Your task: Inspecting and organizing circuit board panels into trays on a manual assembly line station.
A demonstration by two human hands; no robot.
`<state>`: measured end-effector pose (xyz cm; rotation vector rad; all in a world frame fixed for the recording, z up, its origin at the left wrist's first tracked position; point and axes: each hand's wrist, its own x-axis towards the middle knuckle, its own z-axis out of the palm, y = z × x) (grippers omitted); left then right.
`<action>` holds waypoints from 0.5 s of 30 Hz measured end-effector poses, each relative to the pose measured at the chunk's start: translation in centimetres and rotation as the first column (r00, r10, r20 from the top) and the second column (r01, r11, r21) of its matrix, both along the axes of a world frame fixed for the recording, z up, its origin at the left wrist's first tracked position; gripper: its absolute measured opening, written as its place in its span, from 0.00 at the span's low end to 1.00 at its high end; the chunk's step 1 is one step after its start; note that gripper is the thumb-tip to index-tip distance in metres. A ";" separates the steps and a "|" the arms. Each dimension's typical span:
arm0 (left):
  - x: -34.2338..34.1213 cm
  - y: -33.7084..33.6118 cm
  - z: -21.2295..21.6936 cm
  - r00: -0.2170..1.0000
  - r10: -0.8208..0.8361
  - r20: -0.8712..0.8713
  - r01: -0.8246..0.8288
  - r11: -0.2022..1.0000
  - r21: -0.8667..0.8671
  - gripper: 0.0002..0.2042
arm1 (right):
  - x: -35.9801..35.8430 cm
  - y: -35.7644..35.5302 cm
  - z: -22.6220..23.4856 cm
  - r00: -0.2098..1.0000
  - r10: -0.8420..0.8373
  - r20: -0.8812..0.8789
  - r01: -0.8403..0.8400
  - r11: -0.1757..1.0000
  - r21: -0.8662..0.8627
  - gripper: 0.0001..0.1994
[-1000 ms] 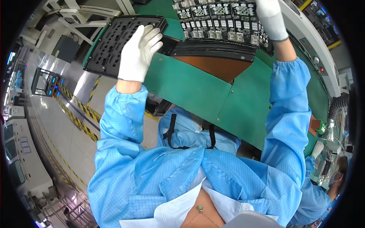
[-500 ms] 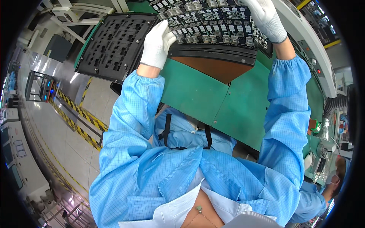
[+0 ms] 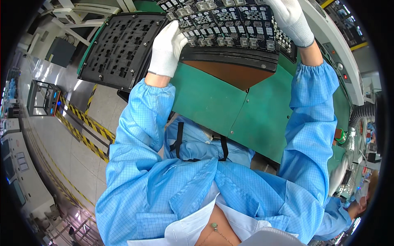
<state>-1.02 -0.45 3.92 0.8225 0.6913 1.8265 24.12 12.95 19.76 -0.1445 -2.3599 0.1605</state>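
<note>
Both my hands wear white knit gloves. A wide black circuit board panel point(image 3: 230, 26), crowded with rows of silvery connectors and small parts, is between them at the top of the view. My left hand point(image 3: 167, 46) is closed on its left edge, fingers bent over the near corner. At the opposite edge, my right hand point(image 3: 287, 18) grips the panel, its fingertips partly cut off by the frame. Below the panel's near edge shows a black tray-like fixture point(image 3: 230, 58) with a brown side. Whether panel and fixture touch is hidden.
To the left lies a black fixture plate point(image 3: 119, 49) with many cutouts. A green work surface point(image 3: 213, 98) spreads beneath. More boards point(image 3: 285, 43) show below my right wrist. A pale machine frame point(image 3: 336, 49) runs along the right; a co-worker's sleeve point(image 3: 334, 219) is at lower right.
My left hand and the panel's left end have shifted slightly left. My right hand has moved a little lower and to the right. A co-worker's gloved hand has moved at the right.
</note>
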 end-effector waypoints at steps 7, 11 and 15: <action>0.5 -0.7 -0.4 0.994 0.107 -0.026 -0.109 0.992 -0.066 0.23 | -3.3 5.5 -4.7 0.586 0.637 -0.501 -0.578 0.762 0.293 0.13; 0.4 -0.3 0.3 1.000 0.003 -0.009 -0.003 1.000 0.005 0.24 | -2.5 4.8 -3.9 0.637 0.601 -0.483 -0.596 0.781 0.186 0.13; 0.1 0.7 -0.8 0.994 0.106 -0.006 -0.106 0.994 -0.026 0.24 | -2.7 2.2 -2.2 0.658 0.575 -0.485 -0.625 0.777 0.073 0.11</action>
